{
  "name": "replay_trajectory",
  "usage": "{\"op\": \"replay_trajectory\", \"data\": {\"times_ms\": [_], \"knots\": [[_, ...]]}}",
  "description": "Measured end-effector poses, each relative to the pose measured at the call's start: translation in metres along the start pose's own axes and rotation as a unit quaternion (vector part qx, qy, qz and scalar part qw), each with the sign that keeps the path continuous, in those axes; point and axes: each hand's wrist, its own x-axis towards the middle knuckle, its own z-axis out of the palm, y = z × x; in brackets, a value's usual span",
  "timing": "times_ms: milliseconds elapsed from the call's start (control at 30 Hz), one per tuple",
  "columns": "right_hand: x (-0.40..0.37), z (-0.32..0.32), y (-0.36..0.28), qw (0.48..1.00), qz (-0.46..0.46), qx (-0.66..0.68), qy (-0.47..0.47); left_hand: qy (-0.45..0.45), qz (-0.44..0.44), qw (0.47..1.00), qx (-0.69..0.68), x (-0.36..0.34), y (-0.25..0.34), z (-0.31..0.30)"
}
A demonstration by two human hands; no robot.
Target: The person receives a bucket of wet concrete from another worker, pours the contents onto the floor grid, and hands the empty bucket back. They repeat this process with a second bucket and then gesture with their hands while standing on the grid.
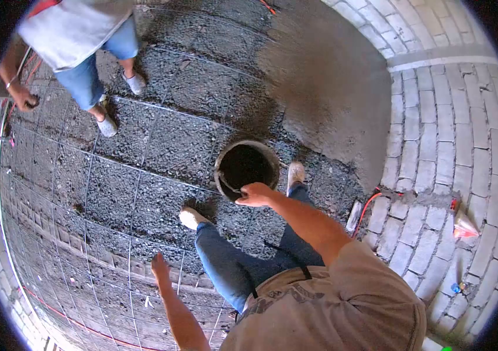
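Observation:
A round bucket (272, 167) with dark contents stands between my feet on gravel. Its thin handle (230, 186) runs along the near side, and my right hand (255, 194) is closed around it at the rim. Off to the left, my left hand (159, 268) hangs in the air over the wire grid, with nothing visible in it. Its fingers look loosely apart, though they are small in view.
Steel mesh (138, 169) crosses the gravel floor. Smooth wet concrete (342, 88) covers the far right part. A block wall (436, 128) rises at right, near an orange hose (369, 205). Another person (79, 41) stands on the mesh at upper left.

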Motion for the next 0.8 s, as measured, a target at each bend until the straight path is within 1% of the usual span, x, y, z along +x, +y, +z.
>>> {"op": "replay_trajectory", "data": {"times_ms": [67,100,133,167,200,233,267,300,333,367,400,433,467,500,533,567,600,633,667,733,767,800], "knots": [[-0.001,-0.009,0.013,0.998,-0.035,0.019,0.048,0.039,-0.108,0.987,-0.111,-0.009,0.029,0.040],[-0.001,-0.015,0.024,0.998,-0.044,0.020,0.049,0.062,-0.159,0.970,-0.170,-0.015,0.041,0.063],[0.000,-0.023,0.038,0.994,-0.054,0.055,0.079,0.049,-0.090,0.976,-0.193,-0.021,0.038,0.085],[0.000,-0.032,0.056,0.988,-0.066,0.089,0.105,0.064,-0.089,0.975,-0.196,-0.030,0.034,0.106],[-0.004,-0.051,0.073,0.987,-0.076,0.107,0.089,0.051,-0.028,0.991,-0.119,-0.038,0.032,0.127],[-0.006,-0.064,0.092,0.968,-0.127,0.139,0.163,0.035,-0.092,0.968,-0.233,-0.047,0.049,0.149],[-0.005,-0.077,0.122,0.978,-0.097,0.160,0.097,0.035,-0.158,0.926,-0.341,-0.054,0.062,0.172],[-0.019,-0.103,0.140,0.982,-0.067,0.178,0.021,0.011,-0.088,0.970,-0.226,-0.059,0.068,0.195],[-0.015,-0.109,0.171,0.979,-0.077,0.179,0.059,0.005,-0.015,0.994,-0.108,-0.065,0.075,0.218],[-0.016,-0.111,0.201,0.962,-0.070,0.243,0.104,-0.008,-0.207,0.953,-0.219,-0.067,0.111,0.244],[-0.014,-0.125,0.229,0.966,-0.058,0.233,0.094,-0.016,-0.229,0.948,-0.219,-0.070,0.132,0.266],[-0.038,-0.157,0.247,0.959,-0.025,0.274,0.063,-0.020,-0.243,0.944,-0.221,-0.069,0.152,0.293],[-0.040,-0.168,0.267,0.954,-0.021,0.292,0.065,-0.018,-0.242,0.937,-0.251,-0.060,0.156,0.315],[-0.030,-0.164,0.298,0.952,-0.064,0.282,0.101,-0.021,-0.234,0.930,-0.284,-0.045,0.158,0.339],[-0.033,-0.175,0.314,0.949,-0.043,0.295,0.106,-0.006,-0.247,0.929,-0.277,-0.031,0.172,0.366],[-0.027,-0.180,0.337,0.961,-0.050,0.237,0.132,0.005,-0.259,0.928,-0.268,-0.016,0.181,0.387],[-0.021,-0.184,0.354,0.959,-0.037,0.245,0.135,-0.007,-0.238,0.929,-0.282,0.007,0.174,0.411],[-0.023,-0.195,0.361,0.955,-0.046,0.250,0.154,-0.019,-0.218,0.930,-0.294,0.027,0.164,0.429],[-0.017,-0.197,0.373,0.959,0.014,0.238,0.152,-0.022,-0.227,0.930,-0.290,0.041,0.164,0.444],[-0.016,-0.211,0.371,0.940,0.031,0.293,0.172,-0.010,-0.220,0.959,-0.176,0.061,0.172,0.464],[-0.012,-0.213,0.377,0.933,0.051,0.306,0.184,-0.016,-0.225,0.958,-0.178,0.063,0.173,0.470],[-0.008,-0.213,0.386,0.934,0.059,0.302,0.184,-0.024,-0.216,0.950,-0.226,0.064,0.176,0.477]]}}
